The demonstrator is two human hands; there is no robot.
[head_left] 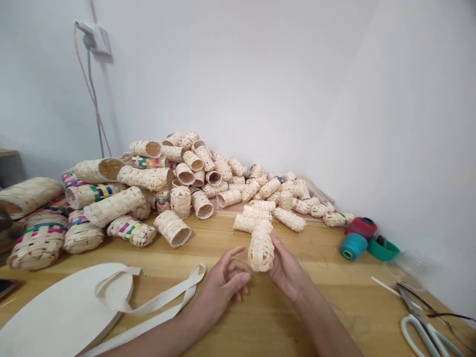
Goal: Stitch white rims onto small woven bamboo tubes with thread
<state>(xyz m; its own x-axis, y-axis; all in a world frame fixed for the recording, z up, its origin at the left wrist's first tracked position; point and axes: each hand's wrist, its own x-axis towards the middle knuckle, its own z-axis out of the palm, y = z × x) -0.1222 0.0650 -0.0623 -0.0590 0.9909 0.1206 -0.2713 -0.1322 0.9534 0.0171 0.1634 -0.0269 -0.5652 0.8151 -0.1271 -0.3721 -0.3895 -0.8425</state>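
My right hand (286, 267) holds a small woven bamboo tube (261, 252) upright, with the fingers behind it and the lower rim level with the palm. My left hand (223, 280) hangs just left of the tube, fingers loosely curled and apart, not touching it. I can see nothing in that hand. Directly beyond the tube lie more woven bamboo tubes (256, 214) at the front of a large heap of woven bamboo tubes (182, 181), some banded in coloured strips.
The wooden table (219, 243) also bears a white oval board with cream straps at front left, and scissors at front right. Teal and red thread spools and a green dish stand on the right. A phone lies at the left edge, and a wall socket with cables hangs behind.
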